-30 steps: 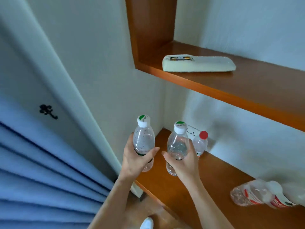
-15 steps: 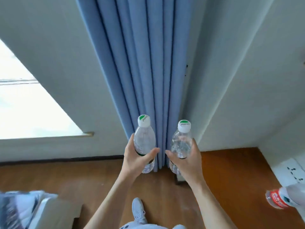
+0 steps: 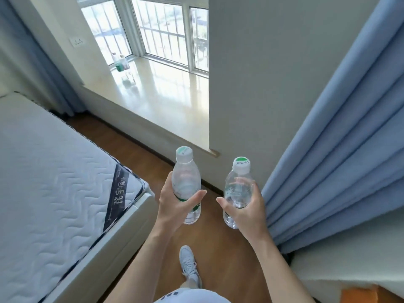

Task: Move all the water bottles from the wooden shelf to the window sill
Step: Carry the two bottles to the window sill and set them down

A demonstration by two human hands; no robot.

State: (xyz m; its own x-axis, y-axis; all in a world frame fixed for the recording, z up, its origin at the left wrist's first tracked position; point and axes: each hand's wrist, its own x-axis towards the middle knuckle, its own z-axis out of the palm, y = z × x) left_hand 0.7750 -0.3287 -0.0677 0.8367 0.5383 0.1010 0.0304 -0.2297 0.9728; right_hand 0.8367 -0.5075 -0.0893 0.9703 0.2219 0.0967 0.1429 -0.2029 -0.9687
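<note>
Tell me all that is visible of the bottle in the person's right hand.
The bottle in the right hand is small, of clear ribbed plastic, with a white cap topped in green and bearing lettering. It looks nearly empty, though the water level is hard to tell. It is held upright, tilted slightly, above the wooden floor beside the blue curtain. The right hand wraps its lower half; nothing else touches it.

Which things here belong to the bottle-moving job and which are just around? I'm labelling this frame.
Job: left hand gripping bottle; right hand gripping second bottle; window sill; bottles already there.
Around: mattress; curtain; shoe.
</note>
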